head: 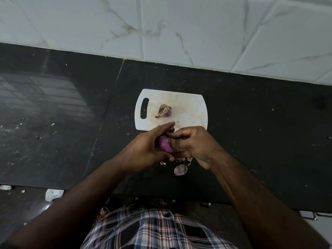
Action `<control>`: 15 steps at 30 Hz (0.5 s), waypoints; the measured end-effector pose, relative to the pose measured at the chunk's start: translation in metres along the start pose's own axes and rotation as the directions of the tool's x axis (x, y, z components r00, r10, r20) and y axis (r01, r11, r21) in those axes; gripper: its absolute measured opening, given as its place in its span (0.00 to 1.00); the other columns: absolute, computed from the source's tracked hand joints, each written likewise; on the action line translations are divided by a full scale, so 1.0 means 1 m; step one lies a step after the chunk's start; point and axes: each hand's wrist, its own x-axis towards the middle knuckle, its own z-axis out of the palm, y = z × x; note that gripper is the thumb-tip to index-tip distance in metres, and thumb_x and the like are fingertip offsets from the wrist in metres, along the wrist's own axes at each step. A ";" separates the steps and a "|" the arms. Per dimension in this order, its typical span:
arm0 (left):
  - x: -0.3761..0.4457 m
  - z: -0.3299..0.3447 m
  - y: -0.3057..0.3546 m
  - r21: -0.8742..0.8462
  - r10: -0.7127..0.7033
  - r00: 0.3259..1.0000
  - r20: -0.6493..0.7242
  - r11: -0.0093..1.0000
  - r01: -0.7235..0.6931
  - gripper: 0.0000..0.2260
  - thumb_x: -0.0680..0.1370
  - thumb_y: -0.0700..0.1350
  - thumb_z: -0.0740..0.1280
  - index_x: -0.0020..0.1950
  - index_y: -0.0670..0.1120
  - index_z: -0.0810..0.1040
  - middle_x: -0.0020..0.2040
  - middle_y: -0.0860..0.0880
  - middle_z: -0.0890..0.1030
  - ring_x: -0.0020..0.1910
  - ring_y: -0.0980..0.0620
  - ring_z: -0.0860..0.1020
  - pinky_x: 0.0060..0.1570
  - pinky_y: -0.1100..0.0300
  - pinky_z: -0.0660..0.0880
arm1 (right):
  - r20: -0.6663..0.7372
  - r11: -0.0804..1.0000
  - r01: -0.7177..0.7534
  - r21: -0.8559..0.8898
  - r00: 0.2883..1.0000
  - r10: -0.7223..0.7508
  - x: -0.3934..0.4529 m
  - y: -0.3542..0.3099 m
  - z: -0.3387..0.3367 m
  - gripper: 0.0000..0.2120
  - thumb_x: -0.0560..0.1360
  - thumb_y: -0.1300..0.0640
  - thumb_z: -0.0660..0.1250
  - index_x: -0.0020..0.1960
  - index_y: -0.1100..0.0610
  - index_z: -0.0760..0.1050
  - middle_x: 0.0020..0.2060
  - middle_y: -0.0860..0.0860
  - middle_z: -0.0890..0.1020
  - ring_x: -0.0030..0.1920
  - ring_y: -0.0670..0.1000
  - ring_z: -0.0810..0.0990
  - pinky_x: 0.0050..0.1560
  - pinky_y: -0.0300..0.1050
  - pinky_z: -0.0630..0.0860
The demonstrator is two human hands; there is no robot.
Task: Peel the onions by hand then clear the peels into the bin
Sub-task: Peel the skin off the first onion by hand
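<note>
- Two onions are in view. One purple onion [166, 145] is held up between both hands, above the near edge of the dark counter [251, 123], likely so loose skin can drop straight down.
- The left hand [143, 150] wraps around the onion's left side, fingers curled over the top, apparently steadying it.
- The right hand [194, 144] curls against the onion's right side, fingers bent in against its surface, seemingly pinching or picking at the skin; the exact fingertip contact is hidden.
- The visible part of this onion looks smooth and glossy, so it is judged to be mostly peeled.
- Several pale, papery peels [180, 169] lie on the counter just below and near the hands, where they appear to have fallen. They still need clearing.
- The second onion [164, 111] sits alone on the white cutting board [190, 108], further away than the hands, still wearing dry brownish skin. It looks set aside to wait its turn.
- The board lies flat on the counter, its handle slot to the left.
- Beyond the counter, a pale marbled tile wall [179, 33] fills the far side.
- On the near left, below the counter edge, a crumpled white scrap [53, 194] lies on the floor.
- No bin is visible.
- A checked shirt [152, 230] shows at the near edge.
</note>
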 end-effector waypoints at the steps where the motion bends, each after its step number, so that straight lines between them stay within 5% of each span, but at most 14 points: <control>1: 0.000 0.001 0.001 0.004 0.009 1.000 0.015 1.000 -0.009 0.44 0.69 0.42 0.81 0.79 0.57 0.62 0.71 0.57 0.74 0.66 0.64 0.75 0.62 0.65 0.76 | -0.025 1.000 -0.006 0.004 1.000 0.006 0.001 0.000 0.000 0.07 0.72 0.65 0.74 0.50 0.63 0.83 0.47 0.63 0.85 0.43 0.65 0.85 0.47 0.67 0.82; 4: 0.000 0.002 0.002 -0.023 0.001 1.000 0.020 1.000 -0.001 0.44 0.69 0.41 0.81 0.79 0.56 0.62 0.73 0.57 0.73 0.67 0.63 0.74 0.63 0.64 0.76 | -0.070 0.999 0.040 -0.005 0.997 -0.040 0.002 -0.001 0.000 0.03 0.75 0.65 0.71 0.48 0.64 0.82 0.48 0.60 0.85 0.43 0.60 0.86 0.38 0.58 0.84; 8: 0.003 -0.002 0.001 -0.042 -0.026 1.000 0.005 0.999 0.026 0.45 0.69 0.40 0.81 0.80 0.56 0.61 0.72 0.56 0.74 0.65 0.65 0.76 0.60 0.69 0.75 | 0.024 0.998 0.058 0.023 0.998 -0.059 -0.003 -0.003 0.002 0.13 0.72 0.58 0.73 0.54 0.63 0.81 0.49 0.61 0.84 0.40 0.58 0.86 0.37 0.52 0.84; 15: 0.001 0.000 0.009 0.054 0.009 1.000 0.026 0.998 -0.010 0.45 0.68 0.41 0.81 0.80 0.55 0.62 0.68 0.58 0.76 0.62 0.64 0.77 0.56 0.73 0.74 | -0.110 0.993 0.100 -0.069 0.988 -0.107 -0.002 -0.005 0.006 0.04 0.76 0.64 0.71 0.47 0.65 0.81 0.41 0.57 0.85 0.39 0.61 0.86 0.34 0.60 0.84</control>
